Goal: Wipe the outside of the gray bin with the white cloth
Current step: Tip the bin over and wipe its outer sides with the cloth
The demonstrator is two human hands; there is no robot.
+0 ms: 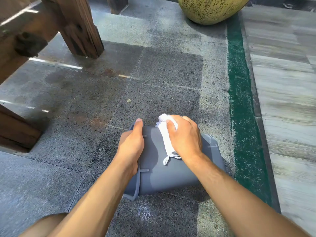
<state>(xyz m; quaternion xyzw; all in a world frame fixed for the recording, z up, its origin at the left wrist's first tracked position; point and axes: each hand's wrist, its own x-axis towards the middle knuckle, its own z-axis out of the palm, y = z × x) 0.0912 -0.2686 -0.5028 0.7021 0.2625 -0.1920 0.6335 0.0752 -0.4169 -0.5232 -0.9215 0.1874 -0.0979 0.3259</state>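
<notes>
Gray bin (171,171) lying on its side for wiping.
Left hand (131,144) grips the rim to steady it; right hand (185,135), fingers curled, presses the white cloth (165,134) onto the upturned wall.

head: 1 view | faces forward-down | close over hands (159,142)

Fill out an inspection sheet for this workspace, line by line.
Surface: speckled stone floor, stained in patches.
Job's things: gray bin on its side on the floor; white cloth bunched on its upper wall.
Clutter: small pale scrap on the floor.
Grippers: left hand grips the bin's rim; right hand holds the cloth against the bin.
Cables: nothing seen.
Surroundings: wooden posts, yellow pot, green strip.
</notes>
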